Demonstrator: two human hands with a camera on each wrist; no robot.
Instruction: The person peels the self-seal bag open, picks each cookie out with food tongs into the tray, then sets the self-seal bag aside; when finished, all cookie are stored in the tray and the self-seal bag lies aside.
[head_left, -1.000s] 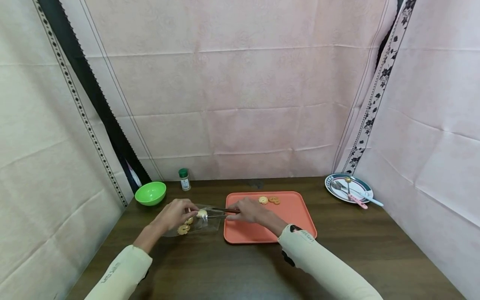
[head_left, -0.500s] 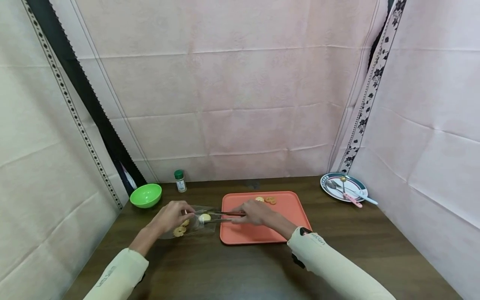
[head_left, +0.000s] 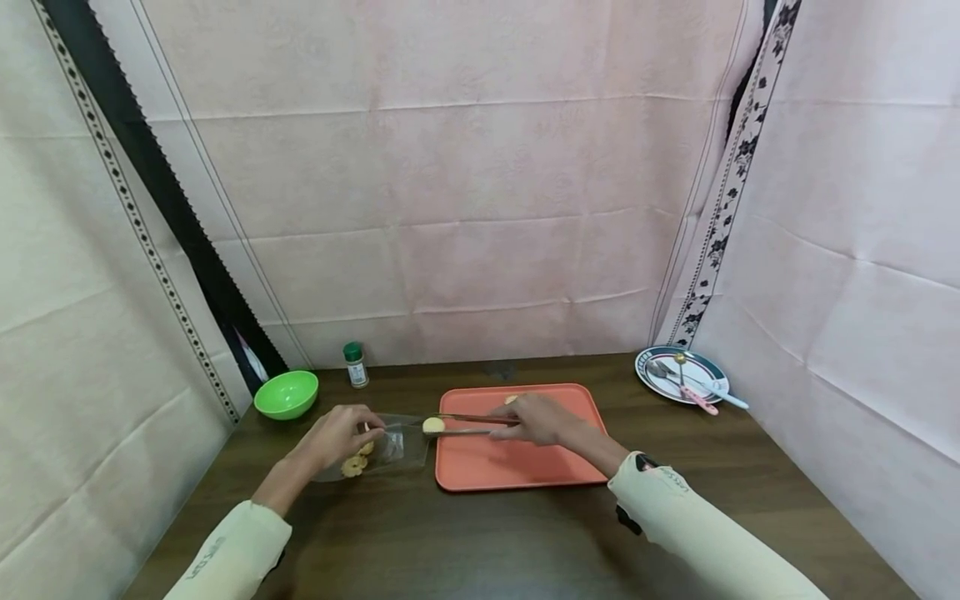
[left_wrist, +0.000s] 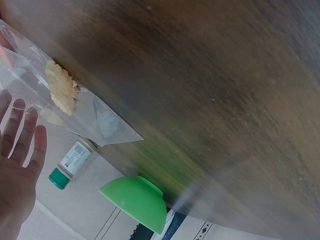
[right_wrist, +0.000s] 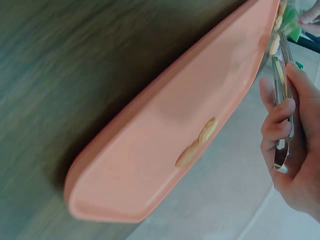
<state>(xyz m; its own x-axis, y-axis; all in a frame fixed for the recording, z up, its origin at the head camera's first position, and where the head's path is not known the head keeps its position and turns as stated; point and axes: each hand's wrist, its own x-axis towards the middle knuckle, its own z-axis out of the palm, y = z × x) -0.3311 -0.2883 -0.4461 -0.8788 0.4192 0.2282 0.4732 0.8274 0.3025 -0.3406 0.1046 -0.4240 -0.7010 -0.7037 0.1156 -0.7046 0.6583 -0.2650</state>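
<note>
Since half a second ago we see the tongs (head_left: 467, 425) and the pale cookie (head_left: 432, 426) in their tips drawn out of the clear bag (head_left: 390, 446) toward the orange tray (head_left: 517, 462); the cookie now hangs just at the tray's left edge, clear of the bag's mouth, where before it sat inside the plastic. The right hand (head_left: 536, 419) grips the tongs with its fingers (right_wrist: 276, 131) curled round the metal arms, squeezing them nearly closed on the cookie. The left hand (head_left: 339, 431) holds the bag's open edge on the table (head_left: 465, 542); from the wrist view its fingers (left_wrist: 22, 132) look fairly straight against the plastic, so we cannot tell how tightly it pinches. More cookies (left_wrist: 59, 92) lie inside the bag, and two cookies (right_wrist: 197, 142) rest on the tray.
</note>
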